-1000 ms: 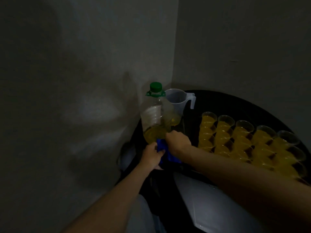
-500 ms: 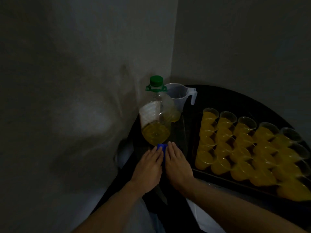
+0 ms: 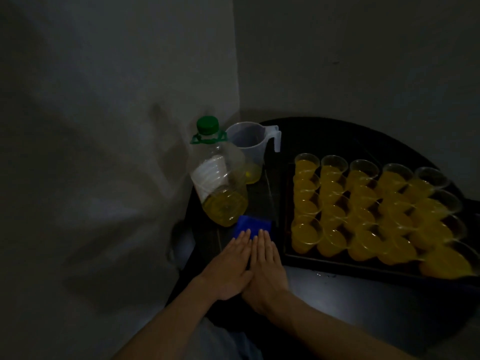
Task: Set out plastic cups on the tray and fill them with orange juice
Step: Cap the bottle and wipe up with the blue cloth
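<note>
A dark round worktop (image 3: pixel 363 307) stands in a wall corner in dim light. On its right side lies a black tray (image 3: pixel 324 262) packed with rows of clear cups (image 3: pixel 363 203), all filled with orange juice. Left of the tray, at the worktop's left edge, stands a clear bottle (image 3: pixel 220 188) with a green cap and a little yellow liquid at the bottom. Just behind it is a clear jug (image 3: pixel 249 141), with a little yellow liquid at its bottom. Near of the bottle, the left hand (image 3: pixel 228 266) and right hand (image 3: pixel 267 263) lie flat side by side, touching, fingers straight and together, their tips resting on a blue cloth (image 3: pixel 253 226)
</note>
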`<move>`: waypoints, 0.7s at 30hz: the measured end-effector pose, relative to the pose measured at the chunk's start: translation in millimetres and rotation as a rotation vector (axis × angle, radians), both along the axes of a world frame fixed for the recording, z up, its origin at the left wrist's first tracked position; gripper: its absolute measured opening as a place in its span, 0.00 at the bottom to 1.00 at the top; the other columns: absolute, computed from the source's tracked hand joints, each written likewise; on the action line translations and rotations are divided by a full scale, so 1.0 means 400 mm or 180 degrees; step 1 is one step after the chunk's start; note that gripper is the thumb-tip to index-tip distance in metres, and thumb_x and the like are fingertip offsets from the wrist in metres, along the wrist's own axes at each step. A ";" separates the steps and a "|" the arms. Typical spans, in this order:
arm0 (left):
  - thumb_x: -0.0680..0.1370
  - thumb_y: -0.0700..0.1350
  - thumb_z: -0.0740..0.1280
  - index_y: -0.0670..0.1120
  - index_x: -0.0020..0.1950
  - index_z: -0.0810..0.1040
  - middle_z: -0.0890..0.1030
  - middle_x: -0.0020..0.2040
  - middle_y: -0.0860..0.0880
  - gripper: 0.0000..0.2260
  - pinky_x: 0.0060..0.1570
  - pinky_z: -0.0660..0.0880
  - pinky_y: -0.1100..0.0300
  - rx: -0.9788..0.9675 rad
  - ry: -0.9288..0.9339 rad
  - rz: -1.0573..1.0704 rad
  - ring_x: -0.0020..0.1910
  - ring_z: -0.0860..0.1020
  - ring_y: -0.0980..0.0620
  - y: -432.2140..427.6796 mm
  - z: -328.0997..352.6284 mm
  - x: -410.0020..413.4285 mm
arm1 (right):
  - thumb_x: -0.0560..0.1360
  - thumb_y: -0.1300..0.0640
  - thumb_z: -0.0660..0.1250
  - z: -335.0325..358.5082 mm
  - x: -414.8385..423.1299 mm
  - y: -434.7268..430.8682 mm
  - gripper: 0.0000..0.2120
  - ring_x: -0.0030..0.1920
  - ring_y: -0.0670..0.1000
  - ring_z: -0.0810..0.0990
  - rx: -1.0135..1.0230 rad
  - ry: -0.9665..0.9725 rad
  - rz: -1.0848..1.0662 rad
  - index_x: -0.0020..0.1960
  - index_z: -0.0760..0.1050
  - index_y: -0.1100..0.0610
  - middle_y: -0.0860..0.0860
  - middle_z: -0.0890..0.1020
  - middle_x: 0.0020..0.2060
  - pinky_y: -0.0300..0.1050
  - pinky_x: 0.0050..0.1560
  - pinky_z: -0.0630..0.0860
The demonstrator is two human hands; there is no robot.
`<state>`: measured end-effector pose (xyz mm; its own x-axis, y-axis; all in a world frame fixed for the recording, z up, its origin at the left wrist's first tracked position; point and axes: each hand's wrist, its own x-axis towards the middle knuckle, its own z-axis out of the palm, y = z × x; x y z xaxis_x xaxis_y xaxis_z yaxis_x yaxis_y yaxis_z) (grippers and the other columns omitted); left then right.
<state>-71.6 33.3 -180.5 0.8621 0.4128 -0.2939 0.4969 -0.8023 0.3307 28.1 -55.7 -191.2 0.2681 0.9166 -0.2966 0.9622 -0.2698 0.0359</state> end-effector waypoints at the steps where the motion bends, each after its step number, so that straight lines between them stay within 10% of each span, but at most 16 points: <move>1: 0.83 0.48 0.57 0.46 0.82 0.37 0.36 0.82 0.47 0.35 0.78 0.35 0.59 -0.0102 0.0017 0.0004 0.80 0.34 0.53 0.009 0.001 0.008 | 0.81 0.38 0.46 0.002 0.004 0.004 0.43 0.74 0.65 0.26 0.0003 0.0043 -0.0022 0.74 0.26 0.67 0.66 0.29 0.74 0.59 0.75 0.30; 16: 0.81 0.50 0.46 0.47 0.82 0.42 0.41 0.82 0.51 0.30 0.77 0.36 0.65 -0.0606 -0.0207 0.0140 0.80 0.39 0.57 0.144 -0.035 0.093 | 0.81 0.40 0.54 0.039 0.070 0.159 0.46 0.75 0.69 0.29 -0.0479 0.0217 -0.0651 0.75 0.28 0.69 0.69 0.33 0.75 0.62 0.77 0.36; 21: 0.80 0.66 0.49 0.51 0.82 0.42 0.41 0.81 0.54 0.36 0.76 0.35 0.64 -0.0812 -0.0498 0.0390 0.80 0.38 0.60 0.120 -0.034 0.121 | 0.82 0.40 0.53 0.000 0.075 0.168 0.46 0.74 0.69 0.27 -0.0213 0.0049 -0.0642 0.75 0.24 0.65 0.68 0.30 0.75 0.63 0.77 0.37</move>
<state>-23.4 81.4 -194.3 0.8534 0.4463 -0.2691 0.5120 -0.6211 0.5934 57.9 11.4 -191.0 0.4391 0.8229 -0.3606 0.8895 -0.4545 0.0458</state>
